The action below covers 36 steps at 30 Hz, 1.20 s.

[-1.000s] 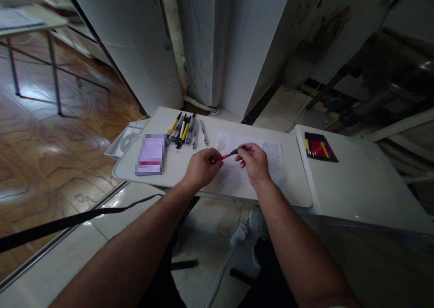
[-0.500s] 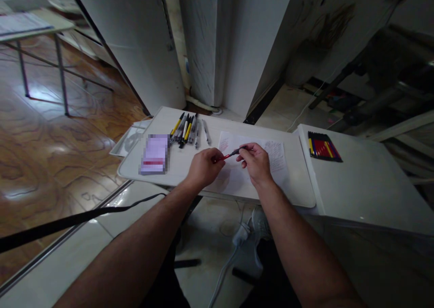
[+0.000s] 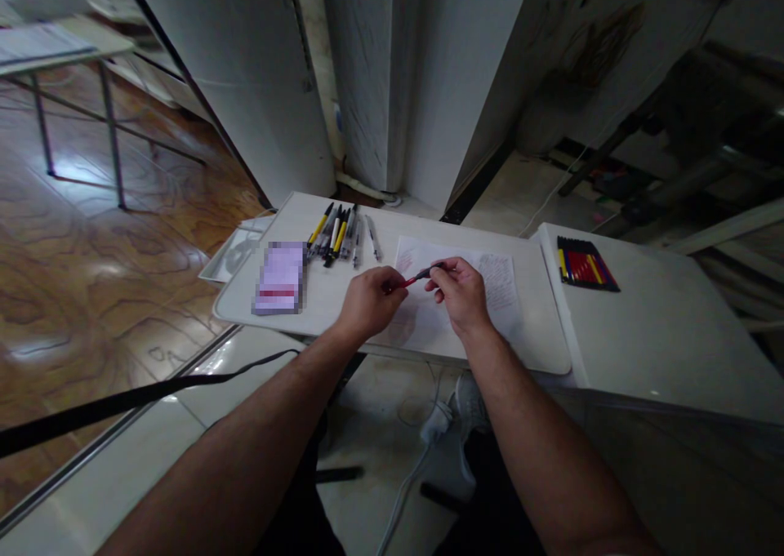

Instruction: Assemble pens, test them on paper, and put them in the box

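Note:
Over the paper, my left hand (image 3: 372,301) pinches the red end of a red and black pen (image 3: 422,275). My right hand (image 3: 461,291) holds the black end of the same pen between thumb and fingers. Beneath both hands lies a white sheet with handwriting (image 3: 499,282) on the small white table (image 3: 331,299). Left of the sheet, several pens (image 3: 336,233), black, yellow and clear, lie in a loose group.
A pixelated purple and white rectangle (image 3: 280,278) is at the table's left end. On the adjoining white surface (image 3: 661,344) at the right lies a row of coloured pens (image 3: 586,265). A white power strip (image 3: 436,424) is on the floor below.

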Each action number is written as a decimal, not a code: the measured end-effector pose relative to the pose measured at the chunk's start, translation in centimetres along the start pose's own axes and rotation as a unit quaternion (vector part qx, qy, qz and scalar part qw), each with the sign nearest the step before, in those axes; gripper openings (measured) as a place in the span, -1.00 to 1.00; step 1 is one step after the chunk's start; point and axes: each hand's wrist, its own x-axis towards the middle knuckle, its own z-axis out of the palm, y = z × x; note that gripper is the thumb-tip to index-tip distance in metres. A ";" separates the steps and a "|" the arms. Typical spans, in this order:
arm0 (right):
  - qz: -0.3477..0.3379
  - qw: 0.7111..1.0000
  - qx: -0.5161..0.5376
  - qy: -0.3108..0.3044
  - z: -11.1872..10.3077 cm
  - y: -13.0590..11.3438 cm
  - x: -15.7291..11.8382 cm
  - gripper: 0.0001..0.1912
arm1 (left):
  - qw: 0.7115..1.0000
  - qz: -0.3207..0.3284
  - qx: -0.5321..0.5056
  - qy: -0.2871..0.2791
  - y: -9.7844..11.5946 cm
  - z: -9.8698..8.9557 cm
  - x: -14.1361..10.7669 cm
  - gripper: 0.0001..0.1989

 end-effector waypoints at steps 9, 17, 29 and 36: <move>-0.006 1.000 0.004 0.001 -0.6 -0.6 0.3 -0.71 | 1.000 0.004 -0.009 -0.005 0.2 -0.2 0.1 -0.90; 0.003 0.999 0.039 0.009 -1.3 -1.0 0.7 -0.72 | 1.000 0.004 -0.001 -0.009 0.0 -0.2 0.1 -0.88; -0.003 1.000 0.021 0.006 -1.3 -0.7 0.8 -0.79 | 1.000 0.000 -0.002 -0.005 0.0 -0.2 0.0 -0.89; -0.011 1.000 0.008 0.006 -1.2 -0.8 0.7 -0.79 | 1.000 0.001 0.008 -0.013 0.1 -0.3 0.1 -0.89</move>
